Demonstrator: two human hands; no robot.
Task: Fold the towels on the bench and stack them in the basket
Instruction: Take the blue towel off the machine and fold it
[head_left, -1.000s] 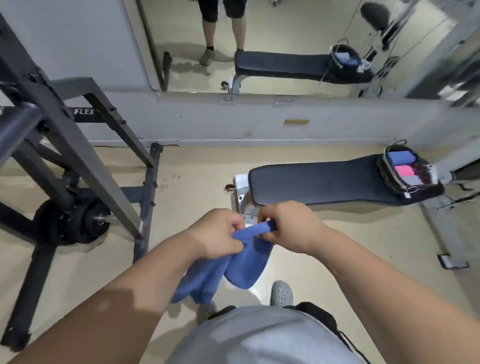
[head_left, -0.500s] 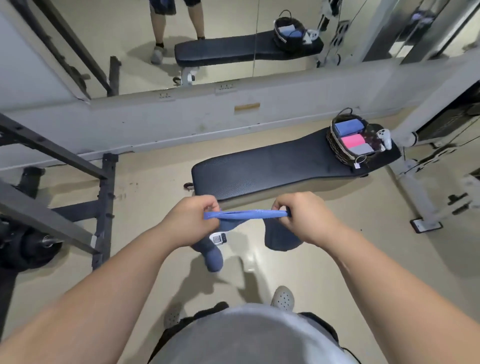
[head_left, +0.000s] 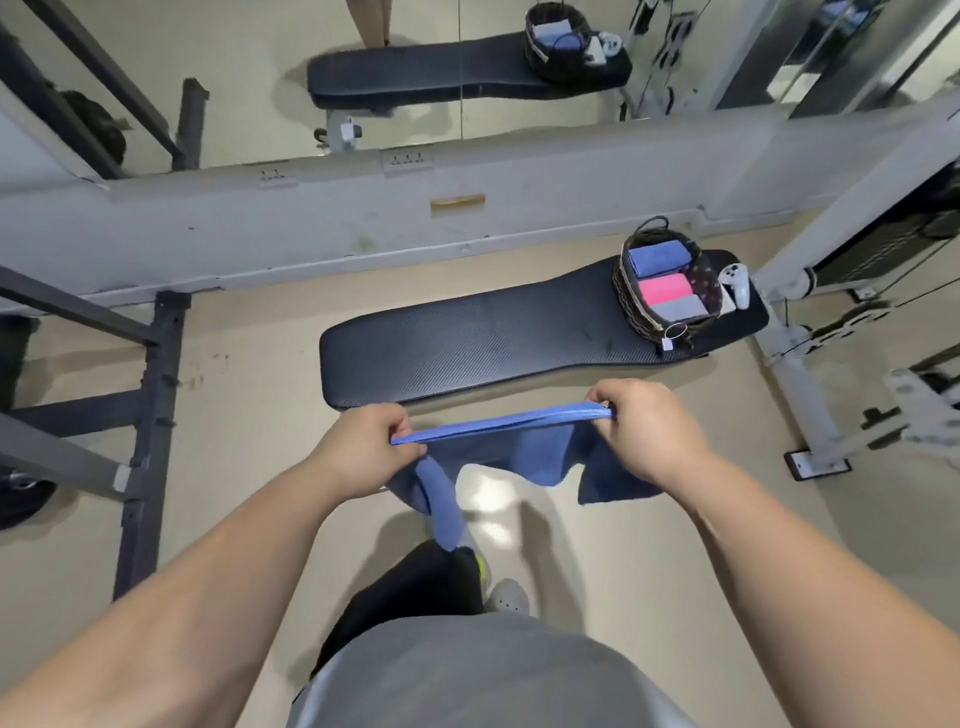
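The towel (head_left: 511, 441) hangs in the air, its top edge pulled into a straight band between the two hands. The left hand (head_left: 363, 447) pinches its 9 o'clock end and the right hand (head_left: 649, 431) pinches its 3 o'clock end, both with fingers curled on the cloth. The rest droops toward 6 o'clock (lowest under the left hand). The bench (head_left: 493, 338) lies just beyond at 12 o'clock. At 2 o'clock, the basket (head_left: 626, 306) stands on the bench's end, holding folded towels (head_left: 665, 291) in blue, pink and grey. A controller (head_left: 737, 280) lies just beside the basket at 3 o'clock.
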